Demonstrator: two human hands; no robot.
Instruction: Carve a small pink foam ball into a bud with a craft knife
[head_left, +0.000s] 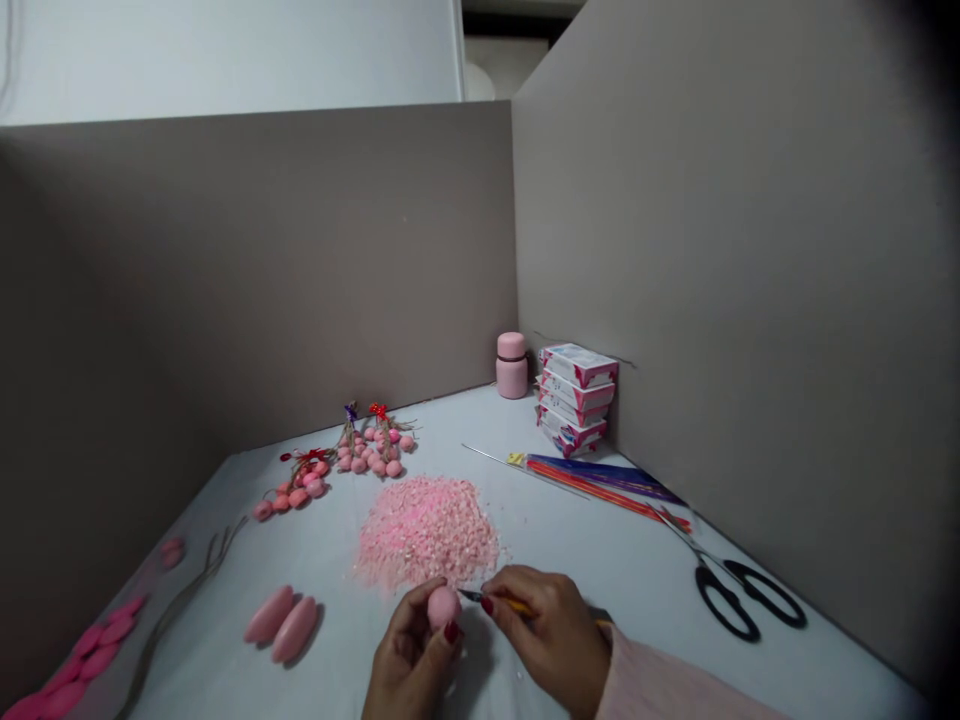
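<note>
Near the front of the table, my left hand (414,655) pinches a small pink ball (444,607) between thumb and fingers. My right hand (551,625) is closed around a craft knife (517,606) with a yellow-orange handle. Its blade points left, close to the ball's right side; whether it touches cannot be made out. Just beyond both hands spreads a heap of pink shavings and crumbs (431,525). Two smooth pink oval pieces (295,628) lie side by side to the left of my left hand.
Bunches of pink balls on stems (375,455) lie at the back left. Pink oval pieces (97,660) and brown stems (161,630) line the left edge. Scissors (727,590), coloured strips (600,485), stacked boxes (576,395) and a pink jar (512,367) stand or lie along the right. Grey panels (337,280) enclose the table.
</note>
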